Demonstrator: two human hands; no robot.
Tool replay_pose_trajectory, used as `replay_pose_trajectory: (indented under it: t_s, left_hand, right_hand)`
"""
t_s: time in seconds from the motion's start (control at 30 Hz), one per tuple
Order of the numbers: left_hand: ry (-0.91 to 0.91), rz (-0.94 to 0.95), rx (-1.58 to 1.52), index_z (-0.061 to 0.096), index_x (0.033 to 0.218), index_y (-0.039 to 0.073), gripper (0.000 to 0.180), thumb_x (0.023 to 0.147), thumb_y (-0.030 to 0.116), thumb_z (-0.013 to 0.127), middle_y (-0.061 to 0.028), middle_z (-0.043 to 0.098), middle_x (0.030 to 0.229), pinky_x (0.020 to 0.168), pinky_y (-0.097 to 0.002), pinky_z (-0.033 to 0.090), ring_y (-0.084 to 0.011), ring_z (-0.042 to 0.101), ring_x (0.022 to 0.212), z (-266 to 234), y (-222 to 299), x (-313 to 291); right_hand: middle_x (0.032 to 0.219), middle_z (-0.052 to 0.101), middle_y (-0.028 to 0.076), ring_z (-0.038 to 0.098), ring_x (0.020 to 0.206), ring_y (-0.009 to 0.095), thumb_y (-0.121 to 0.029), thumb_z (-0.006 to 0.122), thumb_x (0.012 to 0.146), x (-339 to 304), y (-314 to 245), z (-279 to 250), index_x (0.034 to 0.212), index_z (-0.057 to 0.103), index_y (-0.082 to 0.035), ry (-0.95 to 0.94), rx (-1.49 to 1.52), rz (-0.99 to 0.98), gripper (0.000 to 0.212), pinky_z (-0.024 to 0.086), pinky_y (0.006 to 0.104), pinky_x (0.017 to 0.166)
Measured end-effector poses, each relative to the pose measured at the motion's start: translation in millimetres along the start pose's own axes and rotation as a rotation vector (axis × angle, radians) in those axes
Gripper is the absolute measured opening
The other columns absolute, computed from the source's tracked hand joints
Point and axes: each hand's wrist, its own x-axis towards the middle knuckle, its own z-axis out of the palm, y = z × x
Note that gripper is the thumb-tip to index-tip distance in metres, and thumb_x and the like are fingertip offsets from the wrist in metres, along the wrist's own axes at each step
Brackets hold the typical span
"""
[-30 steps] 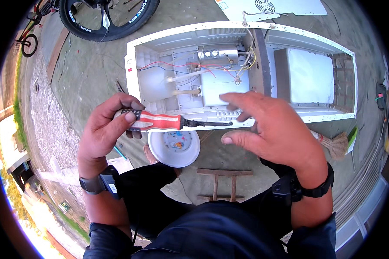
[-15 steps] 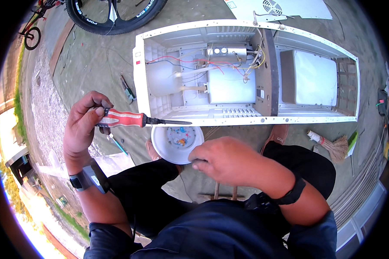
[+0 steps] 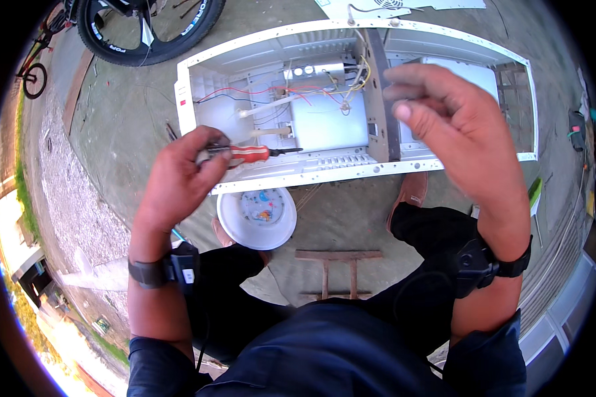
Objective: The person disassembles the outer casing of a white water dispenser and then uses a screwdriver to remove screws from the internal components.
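My left hand [image 3: 182, 175] grips a screwdriver [image 3: 250, 153] by its red-and-white handle, the shaft pointing right over the near-left part of an open white metal appliance cabinet [image 3: 271, 180]. Raised over the cabinet's right half, my right hand [image 3: 467, 135] has bent fingers apart from the thumb, and nothing shows between them. It is close to the dark crossbar [image 3: 382, 112] that divides the cabinet. Inside the left compartment are loose red and yellow wires, a silver metal cylinder [image 3: 313, 71] and a white block [image 3: 331, 126]. My right hand partly covers another white block [image 3: 478, 76].
Below the cabinet's near edge stands a white bowl [image 3: 228, 231] with a colourful printed bottom. A wooden stool [image 3: 338, 255] is between my legs. A bicycle wheel [image 3: 146, 40] stands at the far left, and a white panel [image 3: 437, 5] lies beyond the cabinet.
My right hand has moved from beside the bowl up and right over the cabinet. My left hand has carried the screwdriver rightward and over the cabinet. The view has shifted slightly.
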Motion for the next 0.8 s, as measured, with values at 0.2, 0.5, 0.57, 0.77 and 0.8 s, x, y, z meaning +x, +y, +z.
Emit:
replay_pose_trajectory:
  t_s: [0.2,0.5,0.57,0.77,0.8]
  left_hand:
    - [-0.166,0.279,0.325,0.067,0.108,0.003,0.025,0.085,0.014,0.071,-0.0171,0.065,0.097,0.075,-0.0440,0.053,-0.0385,0.066,0.086,76,20,30]
    - [-0.304,0.265,0.485,0.069,0.107,0.008,0.025,0.083,0.014,0.071,-0.0143,0.061,0.095,0.076,-0.0451,0.054,-0.0363,0.065,0.087,123,-5,58]
    - [-0.325,0.265,0.516,0.069,0.106,0.009,0.024,0.082,0.013,0.071,-0.0139,0.061,0.096,0.076,-0.0447,0.054,-0.0358,0.065,0.086,125,-8,61]
    - [-0.324,0.275,0.562,0.071,0.102,0.009,0.022,0.081,0.012,0.071,-0.0137,0.062,0.095,0.076,-0.0442,0.055,-0.0350,0.066,0.085,131,-26,71]
    - [-0.330,0.263,0.575,0.071,0.102,0.009,0.022,0.081,0.011,0.071,-0.0137,0.062,0.095,0.076,-0.0442,0.055,-0.0350,0.066,0.085,131,-31,73]
  right_hand:
    - [0.107,0.068,0.012,0.065,0.099,0.016,-0.014,0.066,0.096,-17,3,-21,0.126,0.061,0.002,0.075,-0.001,0.037,0.035,0.052,0.0308,0.086]
    - [0.104,0.070,0.017,0.069,0.095,0.024,-0.012,0.071,0.086,-33,6,-31,0.121,0.064,0.003,0.112,-0.063,0.063,0.039,0.054,0.0345,0.085]
    - [0.104,0.071,0.019,0.070,0.096,0.026,-0.013,0.071,0.085,-35,10,-33,0.121,0.064,0.003,0.118,-0.067,0.035,0.040,0.054,0.0350,0.085]
    - [0.104,0.071,0.019,0.071,0.096,0.028,-0.016,0.072,0.085,-37,12,-39,0.121,0.064,0.002,0.098,-0.176,0.006,0.041,0.055,0.0357,0.084]
    - [0.104,0.071,0.019,0.071,0.096,0.028,-0.017,0.073,0.085,-36,11,-40,0.121,0.064,0.001,0.094,-0.194,0.008,0.041,0.055,0.0358,0.084]
